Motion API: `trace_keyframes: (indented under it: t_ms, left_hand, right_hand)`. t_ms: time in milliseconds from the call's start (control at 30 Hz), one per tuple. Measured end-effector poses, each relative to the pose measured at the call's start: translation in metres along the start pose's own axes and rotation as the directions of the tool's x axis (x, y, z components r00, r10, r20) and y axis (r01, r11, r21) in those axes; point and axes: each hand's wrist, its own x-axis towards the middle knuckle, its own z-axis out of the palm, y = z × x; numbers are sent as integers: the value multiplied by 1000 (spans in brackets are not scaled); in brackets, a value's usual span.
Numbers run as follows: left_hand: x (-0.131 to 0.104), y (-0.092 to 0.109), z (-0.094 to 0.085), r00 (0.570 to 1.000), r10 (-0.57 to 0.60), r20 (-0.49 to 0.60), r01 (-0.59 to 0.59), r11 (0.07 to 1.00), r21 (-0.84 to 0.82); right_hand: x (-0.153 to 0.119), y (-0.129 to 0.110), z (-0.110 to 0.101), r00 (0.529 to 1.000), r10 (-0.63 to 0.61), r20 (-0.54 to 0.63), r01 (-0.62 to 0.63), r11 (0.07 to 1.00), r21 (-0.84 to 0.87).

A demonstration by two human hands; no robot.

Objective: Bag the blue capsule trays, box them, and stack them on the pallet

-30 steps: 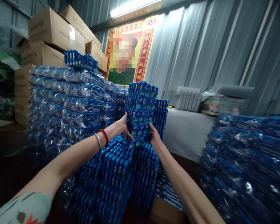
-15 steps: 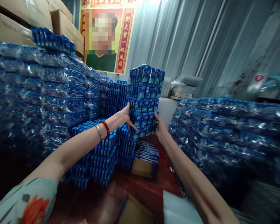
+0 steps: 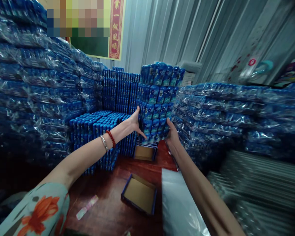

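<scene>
Between my two hands is a tall stack of blue packs [image 3: 159, 95], several layers high and leaning a little. My left hand [image 3: 135, 123] presses its left side, thumb up along the packs and a finger stretched below. On the right side, my right hand [image 3: 172, 133] grips the lower layer, thumb on the front face. The undersides of both hands' grip are hidden. Just beneath the stack sits a small cardboard tray [image 3: 144, 153]; an open tray [image 3: 139, 194] with a dark blue rim lies nearer to me on the red-brown tabletop [image 3: 108, 193].
Rows of upright blue packs [image 3: 93, 126] stand to the left. Plastic-wrapped blue bundles [image 3: 49, 91] rise at far left, with more wrapped bundles [image 3: 218, 114] at right. A white sheet [image 3: 177, 203] and a pinkish strip [image 3: 87, 207] lie in front. Corrugated metal [image 3: 162, 32] walls the back.
The view has tilted down and turned right. Held between both hands, the stack has come nearer and looks larger; the near open tray shows fully now.
</scene>
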Motion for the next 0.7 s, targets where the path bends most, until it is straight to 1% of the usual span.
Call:
trace_keyframes:
  t_ms: [100, 167, 300, 433, 600, 700]
  left_hand:
    - [-5, -23, 1, 1000, -26, -17, 26, 999, -45]
    - [-8, -40, 0, 999, -41, -21, 39, 997, -71]
    - [-11, -74, -8, 998, -52, -37, 48, 993, -108]
    - [-13, -105, -22, 995, -63, -82, 51, 989, -141]
    - [-13, -137, -46, 989, -82, -120, 62, 984, -165]
    - [-13, -154, -60, 986, -57, -159, 27, 983, -180]
  right_hand:
    - [-17, 9, -13, 1000, 10, -8, -10, 1000, 11]
    - [-28, 16, -22, 1000, 5, -21, -6, 1000, -13]
    - [-49, 36, -39, 999, 23, -40, -25, 998, -57]
    - [-67, 64, -52, 997, 66, -33, -68, 997, -40]
    - [-83, 98, -61, 987, 144, -72, -147, 989, -31]
    - [-90, 116, -64, 986, 156, -59, -158, 987, -38]
